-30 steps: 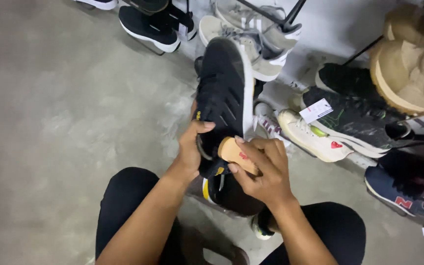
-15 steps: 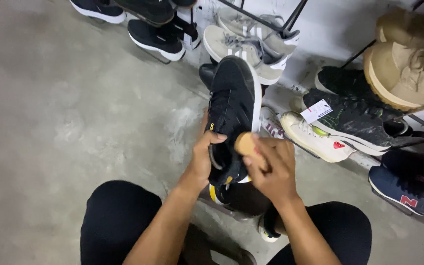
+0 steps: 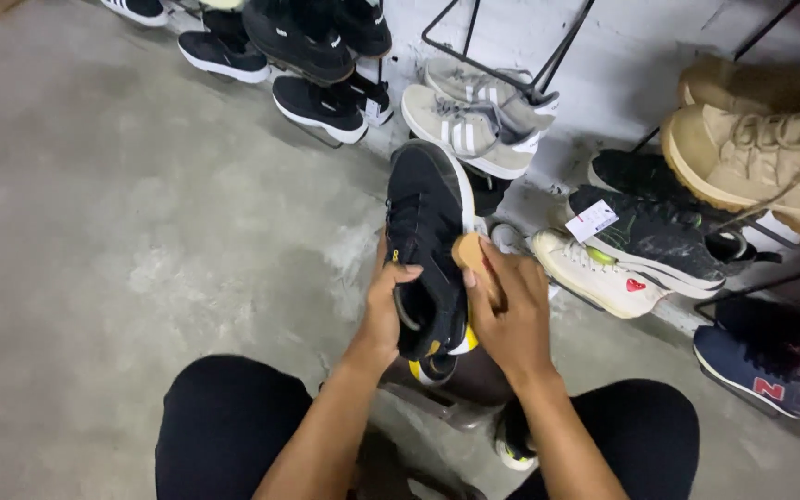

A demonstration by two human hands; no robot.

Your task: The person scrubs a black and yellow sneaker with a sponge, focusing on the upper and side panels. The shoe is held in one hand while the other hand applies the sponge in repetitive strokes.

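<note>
Black shoe [image 3: 428, 245] sits up off the grey floor [image 3: 141, 231], toe pointing away. The left hand [image 3: 383, 310] is wrapped tight around its side. The right hand [image 3: 509, 310] squeezes a small wooden brush [image 3: 470, 256] against the white edge. It looks like scrubbing. The brush must press firmly while the shoe stays steady.

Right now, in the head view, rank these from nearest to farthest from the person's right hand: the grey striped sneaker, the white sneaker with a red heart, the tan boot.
Measured from the right hand:
1. White sneaker with a red heart, on the floor just to its right.
2. Grey striped sneaker, above, by the wall.
3. Tan boot, upper right on the rack.
</note>
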